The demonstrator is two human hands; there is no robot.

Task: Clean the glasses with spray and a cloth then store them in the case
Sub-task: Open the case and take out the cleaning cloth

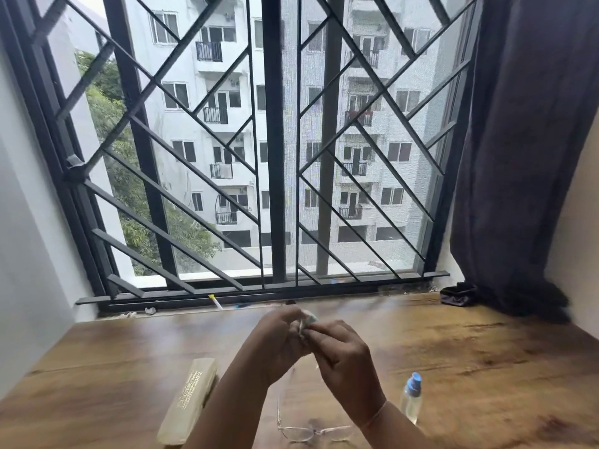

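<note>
Glasses (311, 431) rest unfolded on the wooden table (453, 351); beige case (189, 400) at their nine o'clock; spray bottle (411, 400) upright at three o'clock; at twelve o'clock, raised, left hand (278, 338) and right hand (340, 351) together pinch a small crumpled cloth (308, 320).

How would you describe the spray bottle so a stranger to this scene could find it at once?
Start at the wooden table below the barred window. On its near side, right of the glasses, stands the spray bottle. Unlike the flat glasses and tan case, it is upright, clear, blue-topped.
</note>
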